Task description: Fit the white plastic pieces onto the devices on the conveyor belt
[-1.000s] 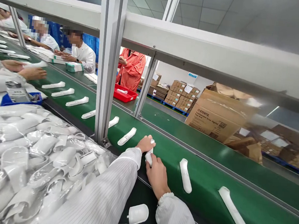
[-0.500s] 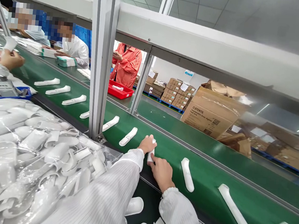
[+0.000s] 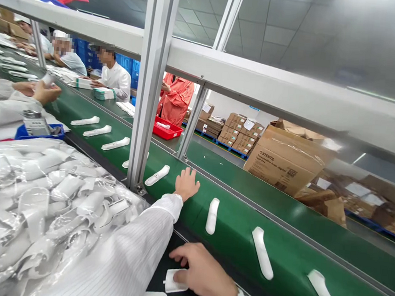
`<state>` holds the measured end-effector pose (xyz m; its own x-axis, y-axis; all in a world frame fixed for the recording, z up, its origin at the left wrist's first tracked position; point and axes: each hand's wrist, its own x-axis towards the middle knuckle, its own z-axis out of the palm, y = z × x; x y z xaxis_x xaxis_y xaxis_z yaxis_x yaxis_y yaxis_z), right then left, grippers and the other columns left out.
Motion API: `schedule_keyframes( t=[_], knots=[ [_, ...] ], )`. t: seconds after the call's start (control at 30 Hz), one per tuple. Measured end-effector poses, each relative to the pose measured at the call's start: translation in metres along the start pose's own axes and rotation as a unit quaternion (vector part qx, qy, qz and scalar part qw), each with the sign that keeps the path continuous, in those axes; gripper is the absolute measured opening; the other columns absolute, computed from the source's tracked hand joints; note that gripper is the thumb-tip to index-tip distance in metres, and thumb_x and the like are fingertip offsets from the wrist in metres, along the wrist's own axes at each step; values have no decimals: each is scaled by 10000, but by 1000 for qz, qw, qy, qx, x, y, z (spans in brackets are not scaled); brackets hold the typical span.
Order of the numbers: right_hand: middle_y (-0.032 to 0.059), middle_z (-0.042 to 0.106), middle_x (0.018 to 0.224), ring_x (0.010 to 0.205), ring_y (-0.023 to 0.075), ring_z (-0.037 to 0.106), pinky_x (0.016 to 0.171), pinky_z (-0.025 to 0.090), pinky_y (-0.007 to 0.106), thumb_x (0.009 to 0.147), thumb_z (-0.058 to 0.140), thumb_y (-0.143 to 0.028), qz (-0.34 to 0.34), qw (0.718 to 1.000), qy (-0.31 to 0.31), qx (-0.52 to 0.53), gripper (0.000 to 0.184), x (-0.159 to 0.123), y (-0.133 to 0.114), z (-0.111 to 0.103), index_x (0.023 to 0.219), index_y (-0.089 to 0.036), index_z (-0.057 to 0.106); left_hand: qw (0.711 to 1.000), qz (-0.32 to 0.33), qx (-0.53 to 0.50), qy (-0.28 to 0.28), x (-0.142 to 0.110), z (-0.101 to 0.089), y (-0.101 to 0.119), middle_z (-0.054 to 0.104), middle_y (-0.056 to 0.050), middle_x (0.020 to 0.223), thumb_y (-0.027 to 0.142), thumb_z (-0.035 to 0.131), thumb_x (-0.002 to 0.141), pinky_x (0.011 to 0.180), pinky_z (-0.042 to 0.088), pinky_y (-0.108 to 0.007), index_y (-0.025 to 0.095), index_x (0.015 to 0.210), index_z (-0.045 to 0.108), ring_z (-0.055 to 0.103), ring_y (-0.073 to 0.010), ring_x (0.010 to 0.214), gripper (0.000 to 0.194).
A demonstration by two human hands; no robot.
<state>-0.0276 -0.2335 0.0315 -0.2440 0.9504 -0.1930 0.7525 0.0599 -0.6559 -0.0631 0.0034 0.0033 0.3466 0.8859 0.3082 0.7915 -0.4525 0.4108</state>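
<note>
My left hand (image 3: 186,183) rests flat on the green conveyor belt (image 3: 287,266) with its fingers spread and nothing in it. Just right of it lies a white elongated plastic part (image 3: 212,215), free on the belt. My right hand (image 3: 201,273) is lower, off the belt's near edge, with its fingers closing on a small white cap-like piece (image 3: 173,282) on the dark surface. More white parts (image 3: 262,253) lie in a row along the belt on both sides.
A large clear bag of white plastic shells (image 3: 36,206) fills the left foreground. An aluminium post (image 3: 151,82) stands by the belt. Other people in white coats (image 3: 118,79) and one in orange (image 3: 176,96) work further along. Cardboard boxes (image 3: 288,160) stand beyond.
Both hands let go of the white part they held on the belt. My left hand moved up and flattened; my right hand drew back down to a small white piece.
</note>
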Motion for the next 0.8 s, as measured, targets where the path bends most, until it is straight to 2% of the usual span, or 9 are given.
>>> schedule_keyframes(
  t=[0.07,0.13,0.23,0.33,0.43,0.5,0.6,0.7,0.8],
  knots=[
    [25,721,961,927,211,638,792,478,261,674,612,-69,8,1000,7,-27,371,-2,0,9,949,-259,772,999,-18,8,-30,1,1,-17,413,-134,1373,387,460,922,965,432,-433,253,1349,427,385,-315,1263,449],
    [16,707,899,897,196,640,760,486,247,678,550,-34,6,999,21,-23,358,1,5,13,841,-263,773,998,-15,-19,-66,0,9,-27,454,-112,1321,388,398,958,909,468,-385,275,1317,464,459,-275,1190,382],
    [31,656,967,682,138,634,540,495,210,759,498,-75,14,998,55,29,331,14,19,7,862,-245,762,992,27,-60,-109,-1,24,-33,503,-89,1250,407,327,990,853,491,-348,281,1241,523,536,-237,1086,342],
    [66,625,1022,562,109,599,395,467,198,818,435,-105,45,989,132,58,346,33,40,-8,874,-203,762,988,42,-75,-127,1,32,-32,537,-71,1207,412,384,970,884,482,-350,277,1140,576,546,-241,1092,290],
    [82,683,1038,581,124,633,483,541,225,832,418,-86,57,976,210,2,384,53,61,-26,931,-186,775,985,23,-103,-134,5,33,-31,561,-64,1178,406,457,934,938,461,-345,266,1116,597,568,-231,1078,269],
    [76,719,1062,592,134,658,594,582,263,853,401,-74,54,969,238,-45,416,66,69,-36,1012,-187,768,982,17,-126,-140,7,35,-31,577,-68,1149,402,481,919,947,459,-329,248,1108,605,592,-217,1038,274],
    [58,730,1114,828,183,715,841,569,313,873,388,-49,46,960,262,-87,446,82,70,-43,1067,-209,756,979,23,-152,-133,8,39,-30,597,-66,1110,399,500,905,941,465,-308,233,1091,616,607,-205,1004,274],
    [103,653,1291,1205,243,597,1029,466,357,873,373,-3,56,947,290,-128,480,94,68,-40,1158,-184,716,979,34,-161,-121,7,45,-27,614,-61,1069,389,515,896,943,464,-301,227,1055,625,606,-203,1008,252],
    [161,561,1396,1259,261,560,1030,463,357,907,373,-21,73,927,303,-207,468,99,69,-26,1282,-136,629,977,37,-172,-118,6,49,-21,623,-62,1043,393,527,891,930,469,-295,223,1027,630,609,-199,989,240]
  ],
)
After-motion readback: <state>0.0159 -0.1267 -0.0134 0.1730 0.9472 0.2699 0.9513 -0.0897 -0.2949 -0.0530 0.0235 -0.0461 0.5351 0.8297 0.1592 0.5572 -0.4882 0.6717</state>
